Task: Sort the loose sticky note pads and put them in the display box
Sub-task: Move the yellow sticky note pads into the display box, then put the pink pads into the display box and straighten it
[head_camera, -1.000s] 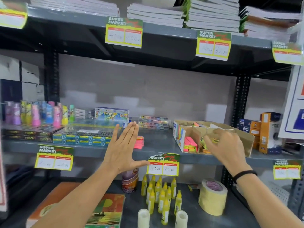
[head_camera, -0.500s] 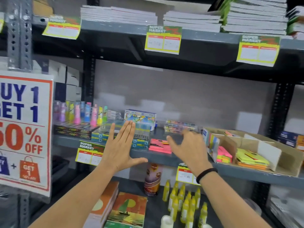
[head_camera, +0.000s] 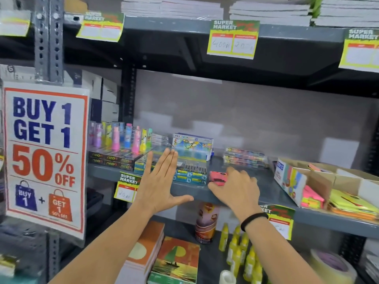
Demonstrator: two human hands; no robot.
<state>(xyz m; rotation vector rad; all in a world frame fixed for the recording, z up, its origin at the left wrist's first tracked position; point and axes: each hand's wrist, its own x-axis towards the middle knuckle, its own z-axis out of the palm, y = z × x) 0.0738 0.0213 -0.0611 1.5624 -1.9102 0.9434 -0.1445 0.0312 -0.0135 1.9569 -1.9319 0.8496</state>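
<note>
Loose pink sticky note pads [head_camera: 217, 176] lie on the grey middle shelf [head_camera: 268, 187]. My right hand [head_camera: 235, 189] rests on them, fingers curled over their right side and thumb under the front edge. My left hand [head_camera: 162, 181] hovers flat and open in front of the shelf edge, left of the pads, holding nothing. The cardboard display box [head_camera: 320, 181] stands at the right of the shelf. It holds pink pads [head_camera: 312, 198] in its left section and yellow and orange pads [head_camera: 352, 208] in the one beside it.
Flat blue boxes [head_camera: 190, 175] and neon marker boxes [head_camera: 114, 158] with coloured tubes sit just left of the pads. A promotion sign [head_camera: 44, 156] hangs at far left. Below are notebooks [head_camera: 176, 261], yellow glue bottles [head_camera: 242, 249], a can [head_camera: 207, 220] and a tape roll [head_camera: 332, 265].
My right hand left the display box, swung left and closed onto the pink pads. The view shifted left with it. My left hand stayed flat and open.
</note>
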